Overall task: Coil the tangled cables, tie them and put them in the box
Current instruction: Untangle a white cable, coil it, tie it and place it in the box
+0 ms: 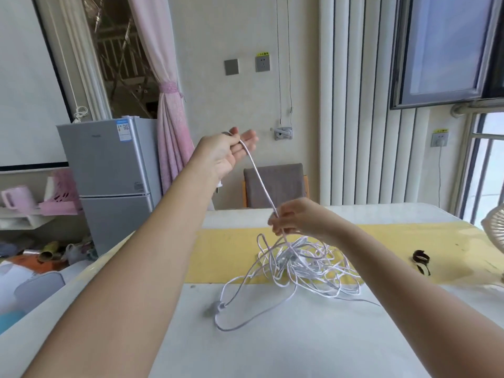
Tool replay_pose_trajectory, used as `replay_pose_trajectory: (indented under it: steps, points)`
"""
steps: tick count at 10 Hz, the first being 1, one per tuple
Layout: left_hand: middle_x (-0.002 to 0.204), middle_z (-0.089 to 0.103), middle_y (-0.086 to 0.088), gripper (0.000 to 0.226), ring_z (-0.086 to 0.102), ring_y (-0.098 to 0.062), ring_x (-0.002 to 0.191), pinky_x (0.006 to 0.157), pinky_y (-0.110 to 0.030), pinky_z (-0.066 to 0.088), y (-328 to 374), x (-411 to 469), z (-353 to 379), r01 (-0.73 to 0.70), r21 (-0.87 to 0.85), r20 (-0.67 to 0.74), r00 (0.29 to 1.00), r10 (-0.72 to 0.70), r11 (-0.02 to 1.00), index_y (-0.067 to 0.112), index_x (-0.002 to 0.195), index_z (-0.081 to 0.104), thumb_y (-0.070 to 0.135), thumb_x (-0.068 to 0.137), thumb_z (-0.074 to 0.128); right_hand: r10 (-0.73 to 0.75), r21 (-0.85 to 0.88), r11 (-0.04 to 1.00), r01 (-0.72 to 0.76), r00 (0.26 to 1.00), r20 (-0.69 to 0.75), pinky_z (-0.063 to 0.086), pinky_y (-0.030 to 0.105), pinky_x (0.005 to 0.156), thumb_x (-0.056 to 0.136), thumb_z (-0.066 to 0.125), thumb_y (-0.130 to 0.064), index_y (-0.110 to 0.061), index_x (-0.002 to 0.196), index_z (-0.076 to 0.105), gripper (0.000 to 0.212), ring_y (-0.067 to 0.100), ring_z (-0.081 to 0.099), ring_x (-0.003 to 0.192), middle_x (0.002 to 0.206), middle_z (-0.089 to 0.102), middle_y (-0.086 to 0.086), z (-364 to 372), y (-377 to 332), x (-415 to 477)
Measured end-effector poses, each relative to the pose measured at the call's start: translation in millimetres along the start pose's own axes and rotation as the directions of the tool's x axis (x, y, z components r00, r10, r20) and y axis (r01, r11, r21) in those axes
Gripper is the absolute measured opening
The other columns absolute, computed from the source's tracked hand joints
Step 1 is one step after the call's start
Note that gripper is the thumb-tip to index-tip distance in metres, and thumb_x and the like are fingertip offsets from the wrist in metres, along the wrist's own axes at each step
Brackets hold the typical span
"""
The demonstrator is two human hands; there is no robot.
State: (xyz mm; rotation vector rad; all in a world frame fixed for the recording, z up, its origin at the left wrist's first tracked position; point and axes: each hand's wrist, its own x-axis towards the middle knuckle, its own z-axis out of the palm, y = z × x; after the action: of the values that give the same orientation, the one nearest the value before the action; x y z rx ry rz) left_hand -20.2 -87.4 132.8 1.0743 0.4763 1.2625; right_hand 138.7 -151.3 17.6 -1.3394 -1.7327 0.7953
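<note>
In the head view, the left hand point(227, 151) was raised high and well out from the body, palm turned up, its thumb and first fingers closed on one end of the white cable point(260, 181) while the outer fingers stood spread and loose. From that pinch the cable ran as one straight, taut span down and to the right to the right hand point(293, 219), which hung low just above the table point(272, 345) with its fingers curled around the line, lightly enough, I judged, to let it slide through. So the held stretch had its long axis on a slant, upper left to lower right, between the two hands.

Below the right hand the cable dropped straight into the tangle point(305, 261), a loose heap of white loops lying partly on the yellow runner point(218, 252) and partly on the bare table. The right hand was much the nearer of the two to that heap, almost directly over it; the left was well apart from it. One long loop strayed toward the near edge and ended at a small plug point(218, 306) lying flat.

A black strap point(421, 259) lay on the runner well to the right of the heap, untouched. No box showed in this view. Coiling seemed barely begun: no wraps sat on either hand
</note>
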Motion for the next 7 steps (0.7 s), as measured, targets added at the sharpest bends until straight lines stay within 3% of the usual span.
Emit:
replay_pose_trajectory:
  steps: [1, 2, 3, 4, 5, 6, 7]
  points:
    - [0.056, 0.067, -0.015, 0.031, 0.068, -0.023, 0.051, 0.053, -0.029, 0.057, 22.5, 12.7, -7.5, -0.041, -0.134, -0.044, 0.998, 0.035, 0.99, 0.007, 0.075, 0.041, -0.006, 0.1, 0.028, 0.247, -0.334, 0.92, -0.205, 0.965, 0.088, 0.051, 0.016, 0.066, 0.089, 0.062, -0.01, 0.0, 0.098, 0.07, 0.016, 0.009, 0.062, 0.066, 0.074, 0.066, -0.001, -10.7, 21.2, 2.0]
    - [0.073, 0.063, -0.022, 0.029, 0.066, -0.029, 0.086, 0.084, -0.031, 0.053, 34.0, 12.3, -10.7, -0.062, -0.269, -0.081, 0.996, 0.041, 0.961, 0.006, 0.077, 0.039, -0.008, 0.099, 0.027, 0.296, -0.51, 0.833, -0.213, 0.951, 0.086, 0.049, 0.018, 0.064, 0.088, 0.063, -0.014, -0.002, 0.097, 0.071, 0.017, 0.008, 0.058, 0.062, 0.073, 0.066, 0.0, -13.5, 29.7, 4.0]
    - [0.08, 0.053, -0.026, 0.023, 0.054, -0.034, 0.118, 0.104, -0.035, 0.04, 41.5, 10.2, -15.8, -0.109, -0.456, -0.135, 0.989, 0.052, 0.883, -0.001, 0.083, 0.042, -0.013, 0.097, 0.027, 0.206, -0.599, 0.791, -0.125, 0.976, 0.068, 0.046, 0.012, 0.055, 0.091, 0.057, -0.016, -0.008, 0.089, 0.074, 0.019, -0.001, 0.056, 0.054, 0.084, 0.073, 0.006, -11.8, 27.7, 7.0]
    - [0.078, 0.052, -0.024, 0.021, 0.07, -0.033, 0.076, 0.07, -0.028, 0.057, 45.2, 14.3, -31.0, -0.105, -0.546, -0.165, 0.986, 0.016, 0.831, -0.011, 0.103, 0.046, -0.016, 0.094, 0.027, 0.07, -0.56, 0.826, -0.065, 0.997, -0.013, 0.052, 0.016, 0.06, 0.095, 0.051, -0.015, -0.011, 0.081, 0.071, 0.025, 0.005, 0.065, 0.059, 0.078, 0.073, 0.005, -28.3, 16.7, 17.6]
    - [0.055, 0.061, -0.023, 0.024, 0.066, -0.023, 0.05, 0.05, -0.02, 0.054, 17.9, 9.1, -45.5, 0.039, -0.39, -0.177, 0.977, -0.116, 0.92, -0.015, 0.084, 0.049, -0.01, 0.097, 0.03, -0.134, -0.434, 0.9, 0.025, 0.966, -0.222, 0.057, 0.035, 0.065, 0.098, 0.049, -0.014, -0.004, 0.08, 0.066, 0.027, 0.021, 0.069, 0.066, 0.072, 0.071, 0.011, -53.7, -17.4, 33.8]
    - [0.053, 0.064, -0.019, 0.023, 0.065, -0.02, 0.043, 0.045, -0.021, 0.053, -23.2, 8.2, -61.1, 0.194, -0.235, -0.158, 0.959, -0.235, 0.952, -0.012, 0.08, 0.052, -0.01, 0.096, 0.034, -0.175, -0.106, 0.984, 0.145, 0.903, -0.393, 0.056, 0.028, 0.056, 0.101, 0.043, -0.021, -0.01, 0.072, 0.057, 0.034, 0.012, 0.058, 0.047, 0.056, 0.058, 0.004, -80.7, -67.3, 38.0]
    - [0.056, 0.066, -0.014, 0.017, 0.066, -0.016, 0.045, 0.042, -0.019, 0.051, -54.2, 8.4, -69.5, 0.25, -0.214, -0.16, 0.945, -0.286, 0.944, -0.008, 0.081, 0.055, -0.007, 0.094, 0.044, -0.272, -0.045, 0.959, 0.281, 0.861, -0.431, 0.047, 0.023, 0.048, 0.102, 0.041, -0.027, -0.011, 0.081, 0.059, 0.031, 0.009, 0.034, 0.042, 0.053, 0.034, -0.004, -102.3, -111.2, 34.8]
